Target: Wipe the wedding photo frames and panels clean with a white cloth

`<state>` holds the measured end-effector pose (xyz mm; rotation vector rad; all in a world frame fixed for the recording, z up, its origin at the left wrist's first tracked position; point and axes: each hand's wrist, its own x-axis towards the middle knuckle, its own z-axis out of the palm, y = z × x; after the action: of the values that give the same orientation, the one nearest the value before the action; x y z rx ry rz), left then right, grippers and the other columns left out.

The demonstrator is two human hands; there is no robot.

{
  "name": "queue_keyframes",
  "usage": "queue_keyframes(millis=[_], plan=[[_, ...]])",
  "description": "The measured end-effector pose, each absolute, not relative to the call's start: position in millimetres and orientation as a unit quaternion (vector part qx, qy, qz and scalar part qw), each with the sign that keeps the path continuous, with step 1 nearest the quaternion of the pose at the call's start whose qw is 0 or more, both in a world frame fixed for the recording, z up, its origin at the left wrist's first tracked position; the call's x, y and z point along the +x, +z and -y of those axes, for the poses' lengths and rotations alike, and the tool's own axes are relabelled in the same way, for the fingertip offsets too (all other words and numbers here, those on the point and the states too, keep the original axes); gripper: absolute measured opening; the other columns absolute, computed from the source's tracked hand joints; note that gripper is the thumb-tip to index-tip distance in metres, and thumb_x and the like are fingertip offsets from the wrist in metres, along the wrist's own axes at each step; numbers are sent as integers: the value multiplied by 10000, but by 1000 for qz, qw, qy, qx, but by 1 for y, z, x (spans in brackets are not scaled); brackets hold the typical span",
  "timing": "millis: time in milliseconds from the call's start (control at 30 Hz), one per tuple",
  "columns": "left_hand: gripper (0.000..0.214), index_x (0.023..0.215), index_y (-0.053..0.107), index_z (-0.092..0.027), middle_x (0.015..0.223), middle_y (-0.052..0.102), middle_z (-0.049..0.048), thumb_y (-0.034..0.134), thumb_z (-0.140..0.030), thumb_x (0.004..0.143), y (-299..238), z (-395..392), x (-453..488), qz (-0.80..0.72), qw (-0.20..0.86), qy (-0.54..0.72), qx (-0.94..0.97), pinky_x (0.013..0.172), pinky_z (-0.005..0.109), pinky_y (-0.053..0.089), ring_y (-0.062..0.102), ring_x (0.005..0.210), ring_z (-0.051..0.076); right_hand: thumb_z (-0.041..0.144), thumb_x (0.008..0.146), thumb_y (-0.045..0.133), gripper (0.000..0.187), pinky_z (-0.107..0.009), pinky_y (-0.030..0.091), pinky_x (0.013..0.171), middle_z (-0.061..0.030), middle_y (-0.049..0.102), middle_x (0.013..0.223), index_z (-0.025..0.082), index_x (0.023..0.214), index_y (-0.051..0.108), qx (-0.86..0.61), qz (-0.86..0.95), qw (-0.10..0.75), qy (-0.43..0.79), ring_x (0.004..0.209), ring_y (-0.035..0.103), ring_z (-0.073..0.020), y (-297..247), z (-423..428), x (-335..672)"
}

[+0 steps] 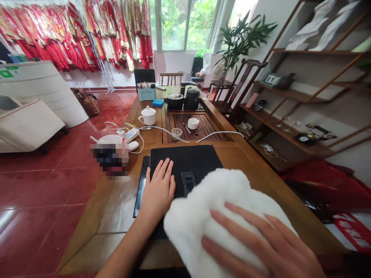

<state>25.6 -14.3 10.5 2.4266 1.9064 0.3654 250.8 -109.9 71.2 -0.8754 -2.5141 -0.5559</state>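
The right hand (pixel 257 243) is pressing down on a bunched white plush towel (pixel 220 208), its fingers spreading wide and lying flat on top rather than closing around the cloth. The towel is sitting under that palm and bulging forward past the fingertips, its long axis running roughly across the table, from just beside the left hand toward the table's right edge. The spread fingers are sharing the pressure across the pile instead of digging in at one spot, which suits soft cloth like this.

The left hand (pixel 158 189) is lying open and flat, its fingers close together and pointing forward, on a black pad (pixel 185 162) that is resting on a wooden table (pixel 116 204). Well ahead of the left hand, a wooden tea tray (pixel 199 127) and a white lidded mug (pixel 147 116) are standing on the table. Just ahead and to its left, a white computer mouse (pixel 133 145) is lying beside a pixelated object that cannot be made out.
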Motion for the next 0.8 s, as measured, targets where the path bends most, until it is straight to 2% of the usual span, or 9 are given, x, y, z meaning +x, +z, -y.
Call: queue_keyframes(millis=[100,200,400,533,800], plan=[[484,1471,395,-239,1569,297,10,370,-243,987,13,15,25,-598,25,101,795,1149,572,265,272,1451,239,179,957,389,514,-472,396,933,-41,503,1438,331,1448,416,-344,892,218,-193,1275,466,-311,76,71,251],[469,1465,405,-237,1568,303,10,344,-245,1001,13,16,25,-602,15,120,789,1157,561,258,263,1454,233,120,886,477,624,-492,411,919,-94,489,1439,298,1475,373,-378,886,179,-201,1241,484,-344,72,30,254],[481,1490,351,-204,1569,293,-3,307,-247,1013,8,17,26,-606,2,142,783,1160,559,261,270,1451,218,91,747,615,801,-484,411,921,-105,464,1448,304,1476,361,-425,877,91,-202,1243,464,-358,53,-20,258],[481,1490,352,-205,1572,279,-16,302,-255,1014,8,16,26,-607,3,138,783,1164,558,250,263,1454,213,109,737,625,768,-469,410,912,-111,509,1394,301,1449,410,-419,887,88,-175,1198,489,-345,44,-24,257],[486,1493,348,-213,1566,296,-8,296,-245,1010,10,17,27,-612,5,133,780,1162,548,257,271,1451,210,155,808,579,550,-469,417,856,-124,587,1276,280,1342,537,-357,914,121,-152,1097,533,-346,42,-1,254]])
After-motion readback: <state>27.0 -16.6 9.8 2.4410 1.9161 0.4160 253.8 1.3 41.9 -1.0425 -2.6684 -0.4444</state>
